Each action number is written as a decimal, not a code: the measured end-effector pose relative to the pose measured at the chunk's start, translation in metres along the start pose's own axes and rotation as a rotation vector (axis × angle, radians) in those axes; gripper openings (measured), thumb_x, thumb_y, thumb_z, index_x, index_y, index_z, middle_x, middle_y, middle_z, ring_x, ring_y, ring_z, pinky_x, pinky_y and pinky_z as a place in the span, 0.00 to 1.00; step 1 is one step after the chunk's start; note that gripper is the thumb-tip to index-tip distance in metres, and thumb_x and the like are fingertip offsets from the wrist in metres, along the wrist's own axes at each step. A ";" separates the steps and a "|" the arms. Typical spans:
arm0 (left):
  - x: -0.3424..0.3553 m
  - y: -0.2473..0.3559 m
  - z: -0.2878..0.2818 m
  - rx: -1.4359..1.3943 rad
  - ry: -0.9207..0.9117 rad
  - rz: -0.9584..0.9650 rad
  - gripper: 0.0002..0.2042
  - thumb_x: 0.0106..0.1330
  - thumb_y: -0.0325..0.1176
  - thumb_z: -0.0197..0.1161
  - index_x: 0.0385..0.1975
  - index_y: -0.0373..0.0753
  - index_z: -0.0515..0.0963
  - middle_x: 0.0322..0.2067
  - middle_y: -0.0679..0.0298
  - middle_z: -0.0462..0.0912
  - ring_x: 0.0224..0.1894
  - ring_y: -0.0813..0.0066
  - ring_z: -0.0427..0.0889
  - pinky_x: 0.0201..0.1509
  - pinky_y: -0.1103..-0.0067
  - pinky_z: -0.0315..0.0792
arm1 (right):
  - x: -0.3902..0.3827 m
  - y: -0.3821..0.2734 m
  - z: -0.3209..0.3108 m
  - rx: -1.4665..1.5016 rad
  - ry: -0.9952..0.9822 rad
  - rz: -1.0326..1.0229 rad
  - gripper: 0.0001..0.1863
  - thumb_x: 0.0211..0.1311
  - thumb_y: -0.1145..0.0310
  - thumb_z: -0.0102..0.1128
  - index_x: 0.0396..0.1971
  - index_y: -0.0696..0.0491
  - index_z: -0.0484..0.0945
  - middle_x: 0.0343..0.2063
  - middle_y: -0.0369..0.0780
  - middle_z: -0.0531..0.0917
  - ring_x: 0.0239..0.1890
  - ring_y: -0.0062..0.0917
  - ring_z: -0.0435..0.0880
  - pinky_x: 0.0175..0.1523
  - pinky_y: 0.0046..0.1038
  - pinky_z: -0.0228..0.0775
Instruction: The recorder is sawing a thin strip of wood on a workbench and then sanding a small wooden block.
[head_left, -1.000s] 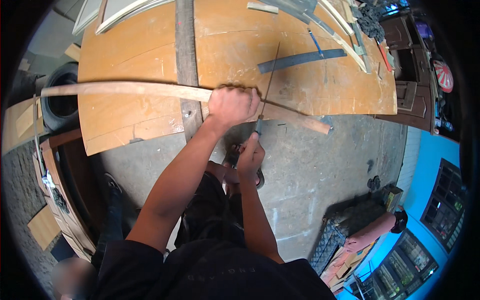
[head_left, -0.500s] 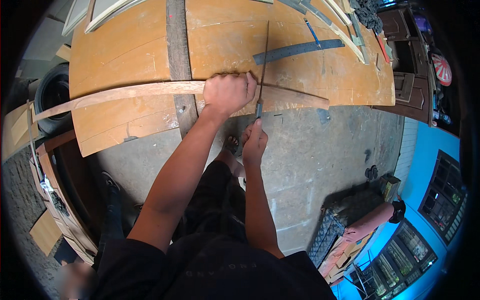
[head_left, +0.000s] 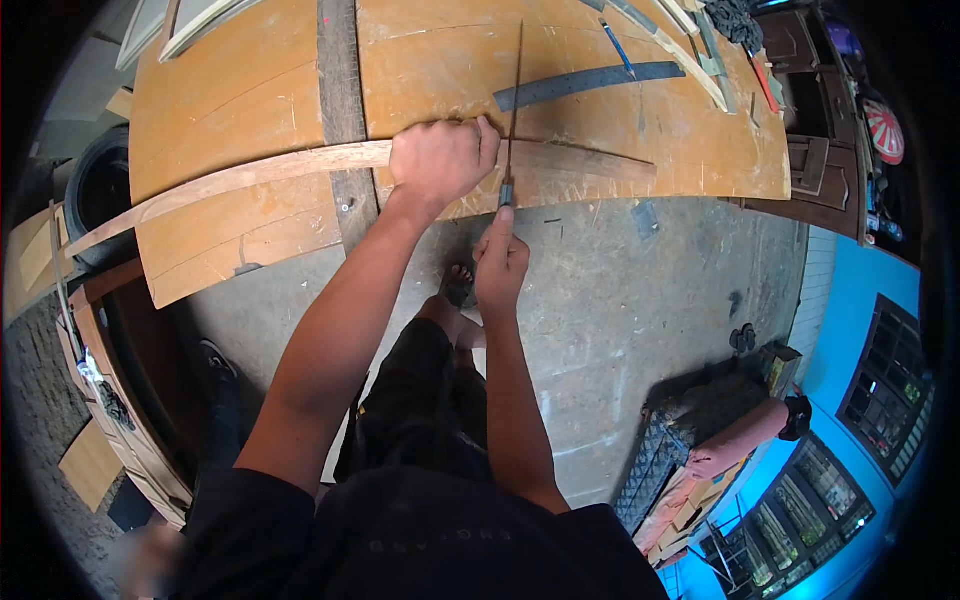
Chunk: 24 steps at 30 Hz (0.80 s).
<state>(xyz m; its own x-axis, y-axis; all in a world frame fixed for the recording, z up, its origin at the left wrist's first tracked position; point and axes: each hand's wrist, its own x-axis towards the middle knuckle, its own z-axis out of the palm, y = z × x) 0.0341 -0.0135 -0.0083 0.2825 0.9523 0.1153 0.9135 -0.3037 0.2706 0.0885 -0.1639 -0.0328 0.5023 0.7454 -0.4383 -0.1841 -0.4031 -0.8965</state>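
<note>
A long, slim wooden strip (head_left: 250, 172) lies across the orange-brown tabletop (head_left: 230, 90), its left end jutting past the table's side. My left hand (head_left: 445, 158) is closed over the strip near its middle, pressing it on the table. Just right of that hand, a thin-bladed saw (head_left: 515, 100) crosses the strip, its blade seen edge-on and pointing away from me. My right hand (head_left: 500, 262) grips the saw's handle in front of the table edge, the thumb along its top. How deep the blade sits in the wood I cannot tell.
A dark plank (head_left: 342, 100) runs under the strip. Beyond the saw lie a dark ruler (head_left: 590, 84), a blue pencil (head_left: 617, 48) and several wood strips (head_left: 690, 65). A black tyre (head_left: 100, 200) stands left, dark wooden cabinets (head_left: 825, 100) right. Another person's shoe (head_left: 217, 358) shows at lower left.
The view has shifted slightly. My left hand and the strip's right end sit a little farther in from the table's near edge. Both hands keep their grip, and the saw still crosses the strip.
</note>
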 end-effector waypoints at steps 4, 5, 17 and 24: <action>-0.002 -0.005 0.003 -0.004 0.039 0.030 0.24 0.65 0.43 0.49 0.08 0.41 0.79 0.13 0.55 0.80 0.15 0.57 0.81 0.20 0.66 0.76 | -0.063 0.050 0.001 -0.062 0.236 -0.052 0.30 0.75 0.52 0.40 0.11 0.52 0.61 0.11 0.31 0.64 0.17 0.16 0.61 0.23 0.24 0.51; -0.003 -0.006 0.003 0.007 0.050 0.049 0.24 0.65 0.43 0.49 0.08 0.41 0.79 0.13 0.55 0.80 0.15 0.57 0.81 0.20 0.66 0.76 | -0.068 0.058 -0.010 -0.060 0.224 -0.055 0.30 0.75 0.52 0.40 0.11 0.52 0.61 0.11 0.31 0.64 0.17 0.16 0.61 0.23 0.24 0.51; 0.010 0.005 0.000 0.008 0.037 -0.029 0.24 0.65 0.43 0.49 0.07 0.41 0.79 0.10 0.55 0.78 0.13 0.57 0.80 0.19 0.66 0.75 | -0.042 0.099 -0.025 -0.290 0.141 -0.216 0.26 0.75 0.60 0.43 0.14 0.57 0.70 0.12 0.35 0.70 0.19 0.18 0.68 0.26 0.29 0.59; 0.008 -0.006 0.005 0.019 0.124 0.013 0.23 0.64 0.44 0.51 0.07 0.41 0.78 0.10 0.54 0.78 0.13 0.57 0.79 0.18 0.65 0.74 | -0.045 0.045 -0.034 0.112 0.001 -0.066 0.26 0.74 0.58 0.43 0.12 0.51 0.61 0.13 0.28 0.63 0.18 0.12 0.58 0.24 0.21 0.46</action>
<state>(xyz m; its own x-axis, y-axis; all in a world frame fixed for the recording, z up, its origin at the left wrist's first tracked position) 0.0323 -0.0041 -0.0135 0.2570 0.9370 0.2367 0.9156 -0.3145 0.2504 0.0860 -0.2336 -0.0512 0.5172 0.7676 -0.3785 -0.2442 -0.2915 -0.9249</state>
